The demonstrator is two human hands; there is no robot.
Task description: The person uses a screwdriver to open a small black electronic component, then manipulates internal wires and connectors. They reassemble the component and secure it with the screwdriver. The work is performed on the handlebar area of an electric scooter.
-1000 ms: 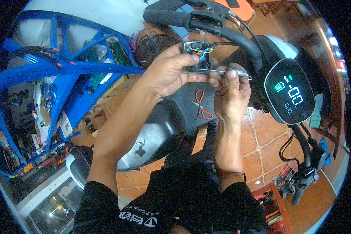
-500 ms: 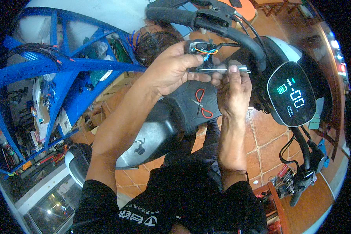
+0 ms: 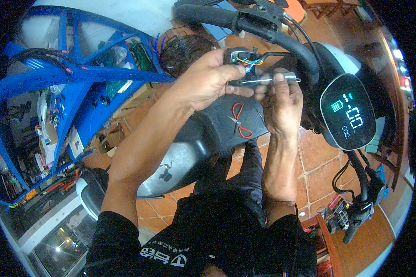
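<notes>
My left hand (image 3: pixel 212 76) is closed round a black switch housing (image 3: pixel 234 54) whose open side shows thin orange, yellow and blue wires (image 3: pixel 248 62). A black cable runs from it towards the handlebar (image 3: pixel 291 44). Between thumb and fingers, my right hand (image 3: pixel 284 104) pinches a slim metal tool (image 3: pixel 289 76) like a small screwdriver, with a coiled or ribbed silver end. Its thin shaft points left at the housing's lower part; the fingers hide whether the tip touches. Below the hands, red-handled scissors (image 3: pixel 238 121) lie on the scooter's dark footboard (image 3: pixel 256 117).
The scooter's lit display (image 3: pixel 348 111) stands at the right, above the other handlebar grip (image 3: pixel 356 217). Its black seat (image 3: pixel 182 154) is below my left forearm. A blue metal rack (image 3: pixel 78 83) with parts fills the left, near a black fan (image 3: pixel 185 51). Tiles (image 3: pixel 316 154) cover the floor.
Both hands, with the switch housing and the slim tool, have shifted slightly to the right. The grips look unchanged.
</notes>
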